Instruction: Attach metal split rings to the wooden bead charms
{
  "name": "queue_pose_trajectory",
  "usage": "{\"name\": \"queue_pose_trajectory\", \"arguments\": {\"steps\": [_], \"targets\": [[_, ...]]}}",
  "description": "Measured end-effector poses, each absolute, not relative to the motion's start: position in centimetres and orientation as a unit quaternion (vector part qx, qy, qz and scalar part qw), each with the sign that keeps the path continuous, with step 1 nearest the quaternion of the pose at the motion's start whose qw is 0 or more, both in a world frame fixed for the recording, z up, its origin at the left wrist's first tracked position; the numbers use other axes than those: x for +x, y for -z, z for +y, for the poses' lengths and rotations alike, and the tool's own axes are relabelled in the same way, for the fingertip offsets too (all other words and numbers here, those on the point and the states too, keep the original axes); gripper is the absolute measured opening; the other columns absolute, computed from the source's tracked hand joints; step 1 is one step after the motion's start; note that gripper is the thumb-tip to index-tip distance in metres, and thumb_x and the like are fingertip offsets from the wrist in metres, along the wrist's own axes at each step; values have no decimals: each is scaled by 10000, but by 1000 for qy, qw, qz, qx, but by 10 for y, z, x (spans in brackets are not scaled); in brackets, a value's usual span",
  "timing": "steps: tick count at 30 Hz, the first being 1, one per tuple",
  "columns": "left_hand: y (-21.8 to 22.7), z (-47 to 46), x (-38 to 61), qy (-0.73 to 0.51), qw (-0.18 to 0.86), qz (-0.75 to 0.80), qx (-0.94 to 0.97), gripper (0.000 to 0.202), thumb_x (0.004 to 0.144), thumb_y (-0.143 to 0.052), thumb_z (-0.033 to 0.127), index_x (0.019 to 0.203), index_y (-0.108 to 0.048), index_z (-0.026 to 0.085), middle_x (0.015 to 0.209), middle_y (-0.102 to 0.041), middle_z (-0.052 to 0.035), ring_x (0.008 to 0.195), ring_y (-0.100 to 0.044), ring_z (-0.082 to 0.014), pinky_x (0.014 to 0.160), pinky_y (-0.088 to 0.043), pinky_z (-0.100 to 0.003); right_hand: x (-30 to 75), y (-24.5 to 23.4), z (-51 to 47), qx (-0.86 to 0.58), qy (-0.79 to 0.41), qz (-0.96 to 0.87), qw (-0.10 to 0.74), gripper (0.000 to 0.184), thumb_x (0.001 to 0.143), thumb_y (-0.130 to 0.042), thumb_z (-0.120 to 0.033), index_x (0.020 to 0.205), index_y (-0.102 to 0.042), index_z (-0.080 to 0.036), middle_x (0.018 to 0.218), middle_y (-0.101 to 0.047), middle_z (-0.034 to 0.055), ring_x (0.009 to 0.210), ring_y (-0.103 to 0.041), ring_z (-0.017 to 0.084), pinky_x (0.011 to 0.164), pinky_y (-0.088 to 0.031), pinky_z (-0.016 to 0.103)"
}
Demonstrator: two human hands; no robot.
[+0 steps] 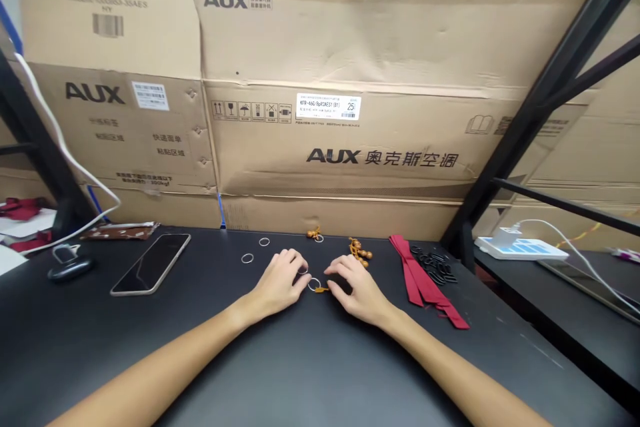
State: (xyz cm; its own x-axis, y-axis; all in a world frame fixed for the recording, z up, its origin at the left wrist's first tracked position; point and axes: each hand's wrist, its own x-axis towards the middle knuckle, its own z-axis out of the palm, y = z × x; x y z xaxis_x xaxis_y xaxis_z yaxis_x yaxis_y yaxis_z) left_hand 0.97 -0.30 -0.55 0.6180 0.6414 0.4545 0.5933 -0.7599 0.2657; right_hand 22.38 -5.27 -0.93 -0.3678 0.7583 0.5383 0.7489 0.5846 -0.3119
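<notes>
My left hand (281, 281) rests on the black tabletop (210, 360), its fingertips beside a small metal ring (314, 284). My right hand (357, 288) lies just right of that ring, fingers spread and holding nothing visible. A small orange-brown tag or cord end (323, 289) lies against the ring. Two loose metal rings (247, 258) (264, 241) sit to the far left of my hands. Ahead are a small wooden bead charm with a ring (315, 235) and a larger cluster of wooden beads (360, 252).
A dark red fabric strap (425, 278) and a pile of small black loops (434, 264) lie to the right. A smartphone (150, 264) lies face up at left. Flattened AUX cardboard (325, 133) stands along the table's back edge.
</notes>
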Motion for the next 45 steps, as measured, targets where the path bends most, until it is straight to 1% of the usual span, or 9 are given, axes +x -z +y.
{"name": "queue_pose_trajectory", "arguments": {"steps": [5,11,13,18,26,33,37,41,45], "targets": [[6,-9,10,-223,73,296,926,214,887,-569,361,1054,-630,242,1007,-560,-43,952,-494,-217,842,-398,-373,229,7,-55,-480,-4,-819,314,101,836,-550,-236,929,-585,-216,915,-587,51,856,-564,199,783,-472,340],[8,-10,13,-241,73,306,918,156,869,-602,358,885,-635,208,962,-557,-38,925,-494,-208,820,-391,-355,225,9,-58,-442,-28,-851,282,145,825,-538,-167,952,-593,-211,945,-574,52,857,-563,181,774,-481,306],[8,-11,12,-251,74,311,914,157,858,-615,356,865,-620,198,966,-560,-35,919,-498,-203,820,-390,-352,226,11,-57,-440,-35,-851,285,162,832,-511,-140,954,-592,-208,944,-571,54,848,-563,177,768,-485,303],[6,-11,10,-241,116,259,928,153,871,-607,317,994,-626,229,1032,-569,-33,989,-504,-195,891,-388,-346,229,13,-53,-428,-49,-856,286,178,865,-447,-107,919,-584,-208,942,-562,55,858,-551,174,784,-483,309],[4,-11,11,-218,133,240,937,113,906,-529,247,875,-629,205,932,-609,-38,920,-526,-193,854,-413,-327,229,14,-54,-431,-92,-840,317,179,840,-453,-95,927,-556,-214,947,-550,51,796,-541,161,727,-484,296],[0,-8,4,-214,148,236,936,130,899,-534,278,860,-633,203,901,-625,-41,899,-542,-194,829,-421,-318,238,14,-49,-461,-68,-813,349,243,765,-482,-72,934,-577,-218,943,-563,48,891,-551,190,803,-478,339],[3,-6,4,-228,156,254,927,103,881,-571,294,880,-620,203,883,-615,-31,889,-547,-189,816,-435,-304,235,14,-52,-463,-57,-830,306,198,789,-548,-132,957,-602,-221,945,-534,45,874,-546,187,809,-481,339],[3,-4,5,-225,175,278,917,137,864,-584,295,964,-624,209,949,-593,-41,931,-550,-197,834,-445,-310,232,15,-54,-453,-62,-842,286,147,856,-513,-152,944,-610,-218,944,-529,51,820,-550,171,762,-493,316],[2,0,6,-202,184,287,918,71,844,-566,234,861,-625,197,905,-584,-35,896,-555,-194,811,-449,-306,227,12,-55,-445,-55,-848,282,116,886,-493,-169,917,-596,-213,932,-540,61,833,-542,187,759,-493,333]]}}
